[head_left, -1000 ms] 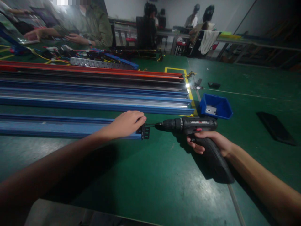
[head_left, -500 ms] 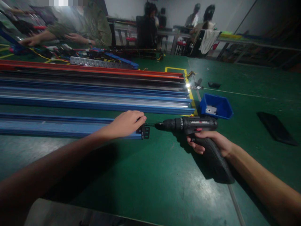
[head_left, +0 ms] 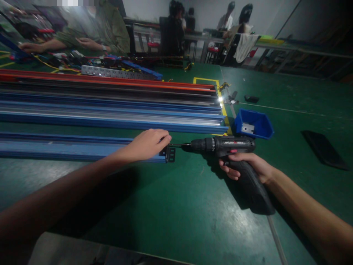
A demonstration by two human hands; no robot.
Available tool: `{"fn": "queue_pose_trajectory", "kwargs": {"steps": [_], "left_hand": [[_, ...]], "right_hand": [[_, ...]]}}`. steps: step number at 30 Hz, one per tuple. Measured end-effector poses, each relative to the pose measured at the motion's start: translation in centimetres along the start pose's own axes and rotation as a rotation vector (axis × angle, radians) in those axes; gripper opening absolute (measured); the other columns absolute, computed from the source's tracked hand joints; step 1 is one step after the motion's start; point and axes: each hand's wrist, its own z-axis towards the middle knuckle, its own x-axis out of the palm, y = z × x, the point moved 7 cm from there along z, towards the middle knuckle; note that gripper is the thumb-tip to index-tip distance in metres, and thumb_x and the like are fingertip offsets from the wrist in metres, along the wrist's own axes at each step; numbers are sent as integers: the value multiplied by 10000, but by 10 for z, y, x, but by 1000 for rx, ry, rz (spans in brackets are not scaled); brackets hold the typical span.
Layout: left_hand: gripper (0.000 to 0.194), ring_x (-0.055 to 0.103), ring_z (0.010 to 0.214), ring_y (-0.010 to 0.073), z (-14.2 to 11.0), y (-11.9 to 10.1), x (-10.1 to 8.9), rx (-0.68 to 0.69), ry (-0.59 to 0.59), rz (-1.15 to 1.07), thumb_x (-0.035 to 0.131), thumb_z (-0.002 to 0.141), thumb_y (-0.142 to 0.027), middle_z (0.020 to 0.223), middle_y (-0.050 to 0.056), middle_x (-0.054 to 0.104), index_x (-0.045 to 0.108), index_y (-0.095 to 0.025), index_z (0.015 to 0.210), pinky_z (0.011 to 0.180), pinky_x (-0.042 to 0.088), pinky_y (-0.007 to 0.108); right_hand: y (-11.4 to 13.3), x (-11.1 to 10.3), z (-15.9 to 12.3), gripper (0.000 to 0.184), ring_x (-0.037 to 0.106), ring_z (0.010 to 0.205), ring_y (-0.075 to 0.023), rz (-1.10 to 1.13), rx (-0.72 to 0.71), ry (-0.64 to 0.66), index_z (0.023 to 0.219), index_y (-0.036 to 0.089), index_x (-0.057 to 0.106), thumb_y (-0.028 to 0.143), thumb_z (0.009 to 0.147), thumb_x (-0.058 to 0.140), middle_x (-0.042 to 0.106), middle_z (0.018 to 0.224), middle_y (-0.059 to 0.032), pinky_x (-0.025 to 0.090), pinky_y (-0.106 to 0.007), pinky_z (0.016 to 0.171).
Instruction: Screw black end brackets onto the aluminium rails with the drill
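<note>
My right hand (head_left: 245, 165) is wrapped round the grip of a black cordless drill (head_left: 228, 144), which points left. Its long thin bit (head_left: 176, 145) reaches the black end bracket (head_left: 171, 154) on a blue metal rail (head_left: 77, 148). Over the end of that rail lies my left hand (head_left: 150, 144), its fingers curled down on the rail and the bracket's upper part. The exact spot where the bit touches is hidden by the left fingers. The rail lies flat on the green table (head_left: 193, 206).
Behind the rail lie several blue, black and red rails (head_left: 110, 117) side by side. A blue bin (head_left: 255, 125) holding a metal plate (head_left: 247, 128) stands beyond the drill. At right lies a dark flat object (head_left: 325, 149). A co-worker's hands (head_left: 88, 43) are over wiring at back left.
Both hands, the drill and the rail keep practically the same position. The co-worker's arm at back left has shifted slightly to the left.
</note>
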Motion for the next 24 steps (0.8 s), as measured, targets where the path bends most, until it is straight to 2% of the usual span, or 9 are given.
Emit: {"fn": "queue_pose_trajectory", "kwargs": {"steps": [24], "left_hand": [[420, 625, 840, 216, 1, 0, -1, -16, 5, 9, 332, 1035, -420, 921, 56, 709, 629, -191, 846, 739, 398, 325]], "right_hand": [[1, 0, 0, 283, 612, 582, -98, -18, -12, 5, 1032, 26, 728, 272, 903, 676, 694, 837, -108, 547, -226, 597]]}}
